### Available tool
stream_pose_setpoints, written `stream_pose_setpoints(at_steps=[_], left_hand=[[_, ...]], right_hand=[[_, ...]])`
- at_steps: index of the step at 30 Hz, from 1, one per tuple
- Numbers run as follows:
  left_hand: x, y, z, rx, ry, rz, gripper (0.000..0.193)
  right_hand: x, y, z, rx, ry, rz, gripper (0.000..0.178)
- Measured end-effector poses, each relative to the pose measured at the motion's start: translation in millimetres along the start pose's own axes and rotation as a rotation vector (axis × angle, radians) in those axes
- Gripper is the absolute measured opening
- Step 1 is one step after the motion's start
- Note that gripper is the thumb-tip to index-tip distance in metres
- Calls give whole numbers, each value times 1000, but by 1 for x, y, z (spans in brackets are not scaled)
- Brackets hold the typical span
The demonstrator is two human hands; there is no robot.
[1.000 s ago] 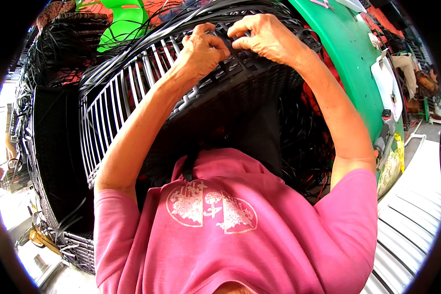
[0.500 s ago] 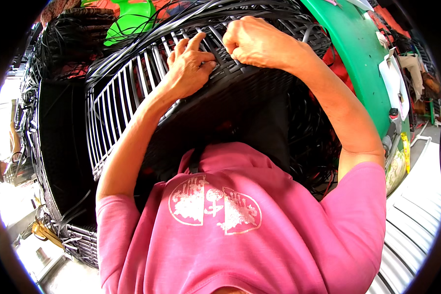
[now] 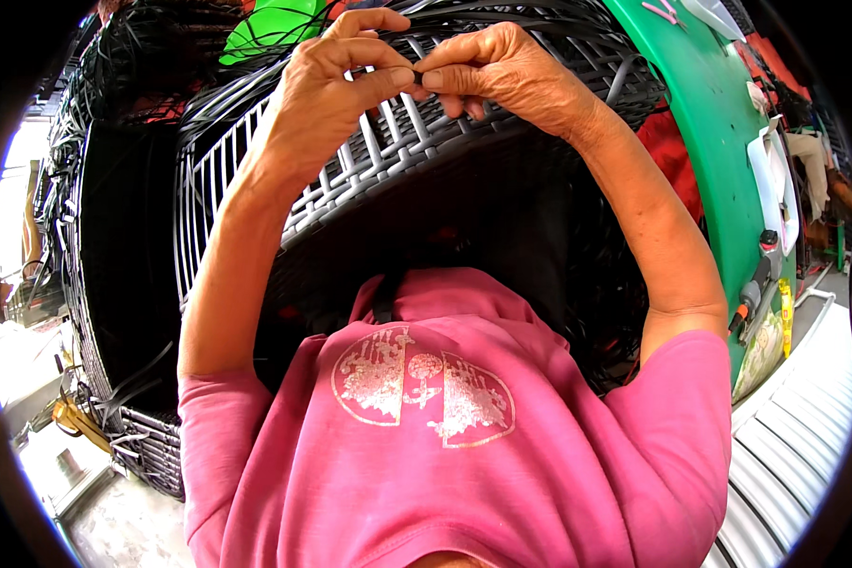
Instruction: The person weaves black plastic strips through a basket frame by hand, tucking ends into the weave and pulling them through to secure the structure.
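Above a dark woven panel [image 3: 426,142], my two hands meet fingertip to fingertip. My left hand [image 3: 322,90] is closed in a pinch of thumb and forefinger, its other fingers partly bent. In the pinch of my right hand [image 3: 506,76] is the same bit of black plastic strip [image 3: 417,78]; most of it is hidden by the fingers. The panel's near part is tightly woven, while bare grey bars [image 3: 220,156] stretch to the left. Loose black strips [image 3: 445,16] lie in a bundle along its far edge.
On the right is a green board [image 3: 719,161] bearing pink-handled pliers [image 3: 667,11], a white tray-like piece [image 3: 770,180] and a power tool [image 3: 755,289]. Red material [image 3: 670,156] shows beneath it. Left stand black woven pieces [image 3: 76,284]; a bright green plastic item [image 3: 270,28] is behind.
Both hands have lifted off the weave, and their fingertips have come together around a bit of black strip. The left hand has moved up and to the left. The view has shifted slightly.
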State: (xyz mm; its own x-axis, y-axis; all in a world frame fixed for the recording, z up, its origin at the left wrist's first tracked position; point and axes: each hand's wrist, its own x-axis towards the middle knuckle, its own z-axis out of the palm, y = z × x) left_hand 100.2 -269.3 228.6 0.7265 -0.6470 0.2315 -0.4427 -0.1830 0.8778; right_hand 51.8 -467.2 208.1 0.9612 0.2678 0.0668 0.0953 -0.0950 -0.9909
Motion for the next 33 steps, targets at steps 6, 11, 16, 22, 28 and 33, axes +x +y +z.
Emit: stream_pose_setpoints(at_steps=[6, 11, 16, 22, 28, 33], left_hand=[[-26, -51, 2, 410, 8, -66, 11], [-31, -76, 9, 616, -122, -49, 22], [-26, -71, 3, 231, -104, -213, 17], [-26, -28, -22, 49, 12, -155, 8], [-47, -45, -36, 183, 158, -119, 11], [-73, -77, -27, 579, 56, -138, 11]], right_hand=[[14, -19, 15, -699, -59, -35, 10], [33, -13, 31, -1036, -163, 0, 8], [41, -14, 34, -906, -226, -16, 10], [26, 0, 35, -313, -104, 62, 25], [30, -4, 43, -327, -97, 31, 15], [48, -16, 65, -941, -241, 26, 11]])
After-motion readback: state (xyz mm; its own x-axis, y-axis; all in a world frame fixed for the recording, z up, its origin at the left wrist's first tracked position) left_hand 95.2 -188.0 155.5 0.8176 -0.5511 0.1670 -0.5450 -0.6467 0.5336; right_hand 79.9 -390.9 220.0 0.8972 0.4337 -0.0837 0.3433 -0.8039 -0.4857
